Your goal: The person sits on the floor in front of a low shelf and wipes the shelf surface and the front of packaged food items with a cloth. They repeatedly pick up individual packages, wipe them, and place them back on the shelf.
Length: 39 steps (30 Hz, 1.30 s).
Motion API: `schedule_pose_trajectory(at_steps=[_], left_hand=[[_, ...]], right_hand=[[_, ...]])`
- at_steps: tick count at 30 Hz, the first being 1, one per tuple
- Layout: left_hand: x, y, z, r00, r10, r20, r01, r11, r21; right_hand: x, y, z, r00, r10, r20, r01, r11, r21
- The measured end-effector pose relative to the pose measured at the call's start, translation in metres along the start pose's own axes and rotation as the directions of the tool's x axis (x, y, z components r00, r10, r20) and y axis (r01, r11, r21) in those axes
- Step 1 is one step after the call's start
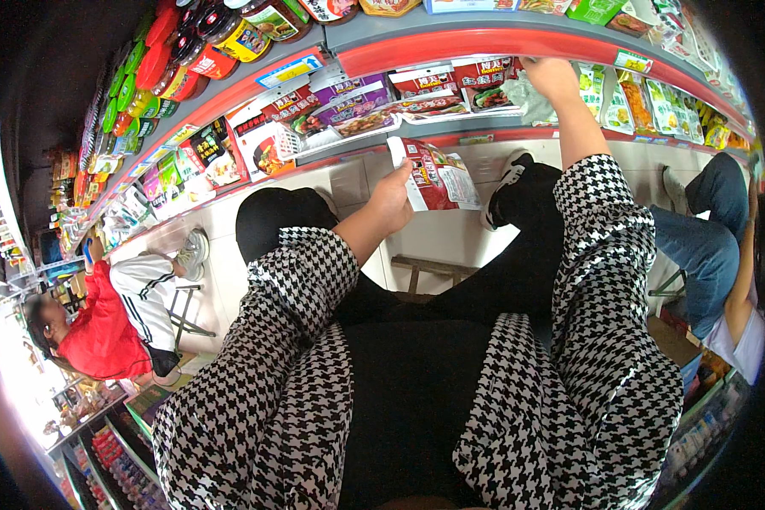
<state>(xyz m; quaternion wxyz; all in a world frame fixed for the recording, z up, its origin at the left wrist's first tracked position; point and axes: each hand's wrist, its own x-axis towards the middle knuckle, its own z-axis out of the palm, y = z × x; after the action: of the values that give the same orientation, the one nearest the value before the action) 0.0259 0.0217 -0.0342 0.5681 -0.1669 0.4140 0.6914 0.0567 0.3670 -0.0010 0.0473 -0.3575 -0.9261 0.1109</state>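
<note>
My left hand (392, 201) grips the left edge of a red and white seasoning packet (437, 175), held over the floor in front of the shelf. My right hand (553, 78) reaches in at the lower shelf, under the red shelf edge, with a crumpled grey-white cloth (528, 101) against its fingers; part of the fingers is hidden. Just left of the cloth, red packets (484, 80) like the held one stand on the shelf. Purple packets (350, 99) stand farther left, and green and white packets (617, 105) lie to the right of my right hand.
Lidded sauce jars (233, 35) fill the upper shelf at left. A red shelf edge (459, 48) juts above the packets. A person in red (105, 344) sits at left; another in jeans (701, 255) is at right. A wooden stool (430, 268) shows between my legs.
</note>
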Motion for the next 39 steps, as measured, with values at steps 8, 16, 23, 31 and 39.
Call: schedule_pose_trajectory(at_steps=[8, 16, 23, 31, 39], left_hand=[[0.001, -0.004, 0.03, 1.0, -0.015, -0.008, 0.014, 0.998, -0.066], [0.029, -0.011, 0.063, 0.999, -0.009, 0.039, 0.015, 0.986, -0.165], [0.039, -0.012, 0.094, 0.999, 0.031, -0.032, -0.035, 0.99, -0.137], [0.05, -0.02, 0.099, 0.982, 0.172, -0.079, -0.189, 0.916, -0.352], [0.056, -0.03, 0.117, 0.964, 0.264, -0.028, -0.262, 0.925, -0.275]], right_hand=[[0.018, 0.035, 0.027, 0.994, 0.067, 0.088, -0.077, 0.99, 0.115], [0.009, 0.025, 0.013, 1.0, 0.013, -0.006, -0.013, 0.994, 0.11], [-0.015, 0.024, -0.013, 0.985, -0.093, 0.142, 0.102, 0.993, -0.057], [-0.11, -0.01, -0.061, 0.811, -0.402, 0.425, 0.416, 0.907, 0.064], [-0.103, -0.029, -0.037, 0.805, -0.347, 0.481, 0.385, 0.923, 0.021]])
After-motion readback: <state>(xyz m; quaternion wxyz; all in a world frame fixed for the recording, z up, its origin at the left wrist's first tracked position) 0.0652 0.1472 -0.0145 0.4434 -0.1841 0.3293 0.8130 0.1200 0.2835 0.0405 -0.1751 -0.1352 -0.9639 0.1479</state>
